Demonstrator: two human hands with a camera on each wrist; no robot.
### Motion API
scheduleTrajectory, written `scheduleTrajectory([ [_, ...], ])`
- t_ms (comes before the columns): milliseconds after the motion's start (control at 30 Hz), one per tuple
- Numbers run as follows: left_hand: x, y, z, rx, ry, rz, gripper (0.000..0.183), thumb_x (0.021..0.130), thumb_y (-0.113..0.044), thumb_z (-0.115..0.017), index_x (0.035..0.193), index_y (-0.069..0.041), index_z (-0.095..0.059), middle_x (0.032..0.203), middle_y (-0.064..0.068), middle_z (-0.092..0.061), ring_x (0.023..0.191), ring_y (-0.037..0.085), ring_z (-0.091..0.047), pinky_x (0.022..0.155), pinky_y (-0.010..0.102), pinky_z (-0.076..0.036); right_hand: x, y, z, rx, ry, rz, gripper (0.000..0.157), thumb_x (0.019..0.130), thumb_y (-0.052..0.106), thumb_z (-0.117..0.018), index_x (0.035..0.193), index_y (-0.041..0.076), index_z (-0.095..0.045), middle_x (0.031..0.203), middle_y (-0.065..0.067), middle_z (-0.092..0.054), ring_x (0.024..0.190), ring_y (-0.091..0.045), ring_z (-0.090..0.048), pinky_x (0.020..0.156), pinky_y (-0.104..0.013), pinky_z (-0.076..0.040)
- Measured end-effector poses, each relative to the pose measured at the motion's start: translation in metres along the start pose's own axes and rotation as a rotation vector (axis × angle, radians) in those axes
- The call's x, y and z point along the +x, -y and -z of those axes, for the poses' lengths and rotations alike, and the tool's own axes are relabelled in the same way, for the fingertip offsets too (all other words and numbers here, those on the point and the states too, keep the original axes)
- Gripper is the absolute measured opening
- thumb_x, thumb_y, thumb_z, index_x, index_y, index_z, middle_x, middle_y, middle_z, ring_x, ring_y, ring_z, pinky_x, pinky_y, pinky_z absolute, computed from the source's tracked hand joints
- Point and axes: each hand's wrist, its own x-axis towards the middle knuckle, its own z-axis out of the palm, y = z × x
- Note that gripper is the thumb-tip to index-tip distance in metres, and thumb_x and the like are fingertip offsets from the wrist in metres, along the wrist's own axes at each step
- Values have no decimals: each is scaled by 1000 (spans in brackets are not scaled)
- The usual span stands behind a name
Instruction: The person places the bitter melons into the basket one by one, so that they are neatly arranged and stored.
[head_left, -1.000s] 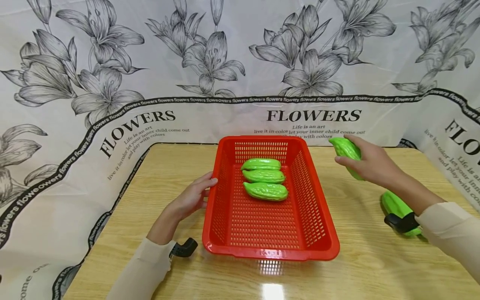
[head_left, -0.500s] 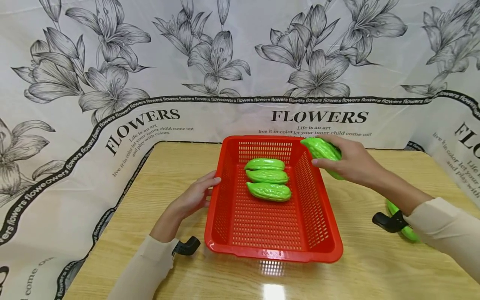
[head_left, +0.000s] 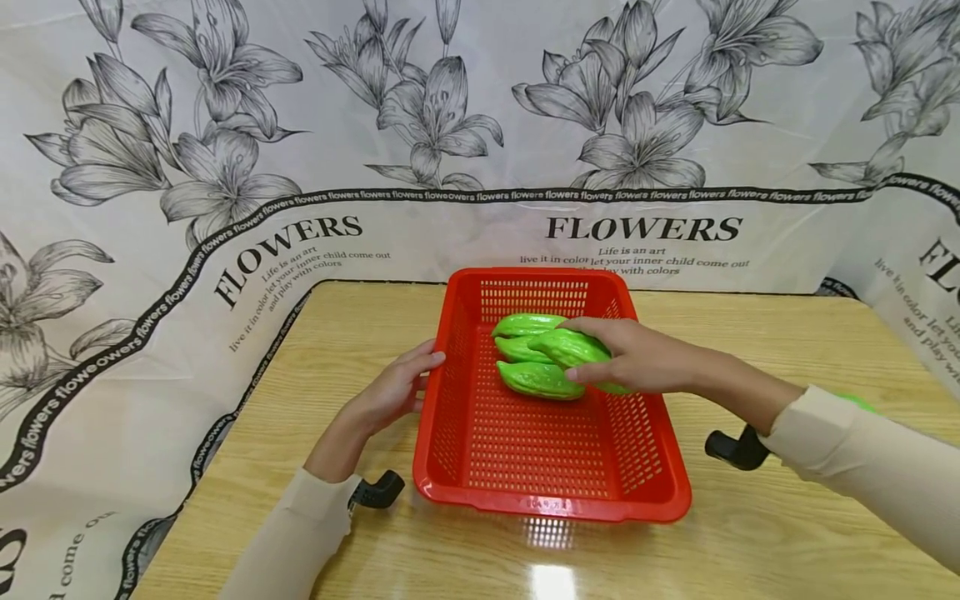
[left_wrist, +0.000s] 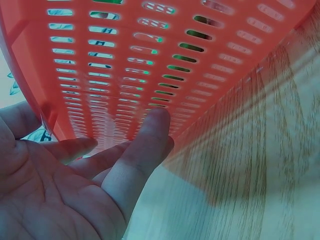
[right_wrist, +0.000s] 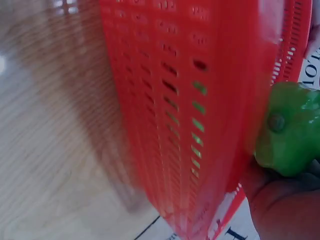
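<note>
At centre-right, my right hand (head_left: 637, 354) grips an oblong green gourd (head_left: 570, 347) over a red perforated plastic basket (head_left: 532, 442); left hand (head_left: 393, 385) pinches its rim (head_left: 555, 506).

We see a worktop (head_left: 360, 312) with wood grain under a smooth, glossy finish, a white glare shining near its front edge. The basket (head_left: 555, 505) looks like shiny, perforated plastic. The gourds (head_left: 536, 381) seem plastic too, glossy but ridged and bumpy. Beyond the worktop's far edge we see a backdrop (head_left: 450, 242) of creased cloth, faintly sheened; the sleeves (head_left: 292, 533) are matt cloth.
</note>
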Motion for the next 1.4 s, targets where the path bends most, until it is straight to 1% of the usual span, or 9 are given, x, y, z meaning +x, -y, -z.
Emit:
scheduleTrajectory([
  [200,0,0,0,0,-1,1,53,111,-31,-34,160,-14,-27,143,32,-47,122,47,-59,80,46,-62,11,4,-15,22,74,3,60,94,34,-73,144,8,-52,115,-6,-60,104,-23,-55,90,-39,-47],
  [367,0,0,0,4,2,3,53,111,-31,-33,160,-13,-27,142,32,-47,120,46,-60,79,46,-62,18,4,-30,90,176,-20,59,94,31,-73,146,13,-51,115,-6,-58,104,-23,-53,88,-38,-46],
  [533,-1,0,1,6,1,2,52,111,-31,-33,160,-14,-28,141,32,-48,118,44,-62,79,46,-62,21,-1,-41,105,276,-68,62,95,29,-72,150,12,-48,125,-6,-56,114,-25,-50,100,-43,-43],
  [633,-1,-1,1,8,1,2,52,111,-31,-34,160,-14,-28,141,32,-48,118,45,-61,78,46,-62,24,-4,-48,26,284,-71,63,94,30,-74,147,7,-50,124,-6,-57,113,-24,-52,100,-43,-43],
  [800,-1,-1,0,8,9,-1,53,111,-32,-33,160,-14,-27,141,32,-48,118,44,-62,79,47,-62,27,-3,-62,-111,254,-58,56,89,31,-79,133,5,-57,106,0,-61,98,-19,-56,89,-37,-48],
  [933,-1,-1,0,9,12,-8,53,111,-32,-33,160,-14,-27,141,33,-48,117,44,-62,78,47,-62,28,-2,-67,-150,227,-57,55,86,31,-82,130,6,-59,103,1,-62,95,-17,-56,89,-37,-49],
  [1133,-1,0,1,10,14,-10,54,111,-32,-34,160,-14,-26,141,33,-48,117,46,-62,77,47,-62,25,-3,-70,-108,241,-52,60,86,34,-83,133,6,-59,110,0,-62,101,-19,-56,94,-40,-48],
  [1233,-1,0,1,11,12,-8,54,110,-32,-34,160,-14,-26,141,33,-48,118,45,-62,78,47,-62,22,-3,-72,-48,279,-47,59,85,34,-83,134,10,-59,113,1,-61,104,-19,-54,96,-40,-46],
  [1400,-1,1,2,10,5,-5,53,110,-33,-34,160,-15,-27,141,32,-48,118,45,-62,78,47,-62,17,-1,-76,40,360,-35,55,85,31,-84,132,14,-62,109,4,-60,102,-16,-53,93,-36,-46],
])
